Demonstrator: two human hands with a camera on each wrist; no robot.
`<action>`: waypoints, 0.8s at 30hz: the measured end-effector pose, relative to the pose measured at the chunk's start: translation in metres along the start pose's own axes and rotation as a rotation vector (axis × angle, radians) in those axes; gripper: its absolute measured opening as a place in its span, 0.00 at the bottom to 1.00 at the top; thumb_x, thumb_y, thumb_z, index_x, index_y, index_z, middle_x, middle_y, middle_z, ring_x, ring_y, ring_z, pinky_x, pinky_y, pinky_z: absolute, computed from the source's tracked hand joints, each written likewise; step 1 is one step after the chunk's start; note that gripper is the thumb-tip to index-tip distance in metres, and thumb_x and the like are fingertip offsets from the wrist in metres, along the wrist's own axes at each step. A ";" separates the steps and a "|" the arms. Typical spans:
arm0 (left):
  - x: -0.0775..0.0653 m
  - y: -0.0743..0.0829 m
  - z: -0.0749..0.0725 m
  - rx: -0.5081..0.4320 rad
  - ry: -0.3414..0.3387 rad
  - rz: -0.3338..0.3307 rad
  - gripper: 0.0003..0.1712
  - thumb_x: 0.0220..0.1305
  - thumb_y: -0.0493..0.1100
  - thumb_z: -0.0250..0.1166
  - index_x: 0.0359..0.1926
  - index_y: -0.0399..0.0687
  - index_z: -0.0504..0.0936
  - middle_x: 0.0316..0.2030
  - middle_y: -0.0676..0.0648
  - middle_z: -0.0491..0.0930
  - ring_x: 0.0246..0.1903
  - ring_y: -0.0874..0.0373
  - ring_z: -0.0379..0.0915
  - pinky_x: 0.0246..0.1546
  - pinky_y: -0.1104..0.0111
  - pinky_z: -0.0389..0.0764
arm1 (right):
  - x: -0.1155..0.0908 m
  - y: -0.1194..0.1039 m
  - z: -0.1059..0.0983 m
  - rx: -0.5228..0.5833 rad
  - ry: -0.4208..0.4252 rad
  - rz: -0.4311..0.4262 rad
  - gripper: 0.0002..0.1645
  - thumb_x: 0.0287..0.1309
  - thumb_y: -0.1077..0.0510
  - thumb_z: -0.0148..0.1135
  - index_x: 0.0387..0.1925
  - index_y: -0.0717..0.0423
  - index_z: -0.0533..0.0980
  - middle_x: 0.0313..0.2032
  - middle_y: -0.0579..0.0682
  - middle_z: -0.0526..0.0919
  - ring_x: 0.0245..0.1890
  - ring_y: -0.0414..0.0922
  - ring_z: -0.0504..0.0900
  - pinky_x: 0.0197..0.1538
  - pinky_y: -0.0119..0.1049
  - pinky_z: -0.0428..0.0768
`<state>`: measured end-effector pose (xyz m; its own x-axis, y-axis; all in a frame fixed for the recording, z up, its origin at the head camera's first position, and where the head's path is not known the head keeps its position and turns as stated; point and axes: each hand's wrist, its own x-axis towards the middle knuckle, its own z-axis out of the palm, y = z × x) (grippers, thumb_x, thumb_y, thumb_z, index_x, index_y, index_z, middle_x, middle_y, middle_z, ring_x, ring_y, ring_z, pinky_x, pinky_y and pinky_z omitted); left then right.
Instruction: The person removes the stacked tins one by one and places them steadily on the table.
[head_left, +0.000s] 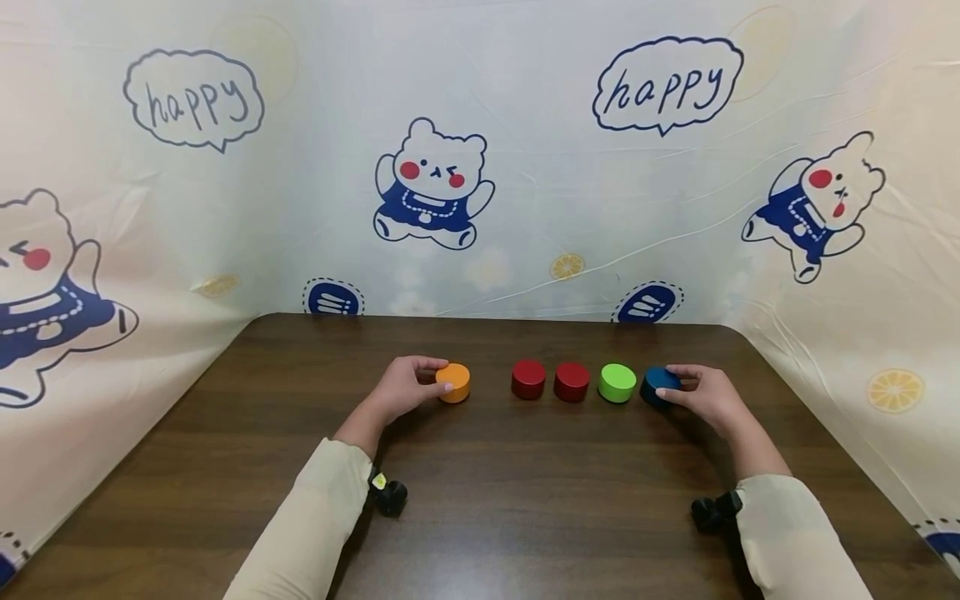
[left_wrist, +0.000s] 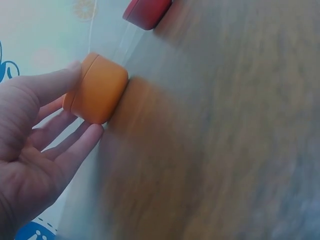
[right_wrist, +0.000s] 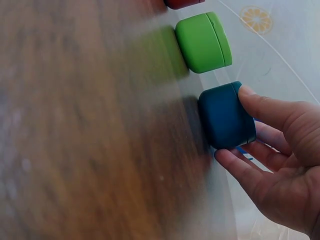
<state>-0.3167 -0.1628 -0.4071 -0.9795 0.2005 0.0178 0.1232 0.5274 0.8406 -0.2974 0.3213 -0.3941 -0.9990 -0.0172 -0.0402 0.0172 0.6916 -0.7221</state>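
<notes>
In the head view my left hand (head_left: 405, 387) grips a small orange round box (head_left: 454, 384) between thumb and fingers at the left end of a row. My right hand (head_left: 708, 396) holds a dark blue round box (head_left: 658, 388) at the right end. Both boxes touch the table or sit very close to it. The left wrist view shows a lid seam on the orange box (left_wrist: 100, 90), with the thumb against its lid. In the right wrist view, thumb and fingers pinch the blue box (right_wrist: 226, 116).
Between the hands stand two red boxes (head_left: 528, 380) and a bright green box (head_left: 617, 384), the green one beside the blue. A gap separates orange from red. The brown wooden table (head_left: 495, 500) ends at a printed cloth (head_left: 525, 208) behind it.
</notes>
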 end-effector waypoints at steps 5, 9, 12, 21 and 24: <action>0.001 0.003 -0.001 0.036 -0.005 0.024 0.26 0.58 0.46 0.72 0.58 0.46 0.81 0.53 0.44 0.80 0.50 0.50 0.77 0.52 0.59 0.79 | -0.001 -0.001 0.000 0.000 0.000 -0.007 0.42 0.60 0.46 0.67 0.66 0.69 0.66 0.61 0.74 0.67 0.58 0.66 0.71 0.57 0.57 0.75; 0.003 0.005 0.000 0.049 -0.005 0.039 0.26 0.58 0.46 0.72 0.57 0.45 0.81 0.53 0.44 0.80 0.50 0.51 0.78 0.51 0.60 0.80 | -0.001 -0.003 -0.002 -0.001 -0.009 -0.010 0.43 0.60 0.46 0.67 0.66 0.69 0.65 0.61 0.74 0.68 0.58 0.66 0.71 0.57 0.58 0.74; 0.004 0.006 0.001 0.065 -0.006 0.043 0.26 0.58 0.46 0.73 0.57 0.44 0.81 0.52 0.44 0.81 0.49 0.51 0.78 0.49 0.61 0.81 | -0.001 -0.004 -0.002 -0.007 -0.019 -0.004 0.43 0.60 0.46 0.67 0.66 0.69 0.65 0.61 0.75 0.67 0.58 0.67 0.71 0.58 0.58 0.73; 0.007 0.012 0.004 0.100 -0.020 0.074 0.26 0.58 0.45 0.72 0.57 0.43 0.81 0.50 0.45 0.82 0.47 0.52 0.79 0.46 0.63 0.82 | -0.001 -0.005 -0.002 -0.023 -0.029 0.006 0.43 0.60 0.45 0.67 0.66 0.69 0.65 0.61 0.75 0.66 0.58 0.67 0.70 0.58 0.59 0.73; 0.008 0.011 0.005 0.104 -0.023 0.072 0.26 0.58 0.45 0.72 0.57 0.44 0.81 0.50 0.45 0.82 0.47 0.53 0.79 0.47 0.63 0.82 | -0.001 -0.005 -0.002 -0.028 -0.030 0.001 0.43 0.60 0.46 0.67 0.66 0.70 0.65 0.61 0.75 0.67 0.58 0.67 0.71 0.58 0.59 0.73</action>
<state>-0.3227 -0.1507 -0.4004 -0.9638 0.2592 0.0627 0.2101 0.5932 0.7772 -0.2961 0.3190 -0.3886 -0.9974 -0.0373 -0.0621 0.0171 0.7116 -0.7024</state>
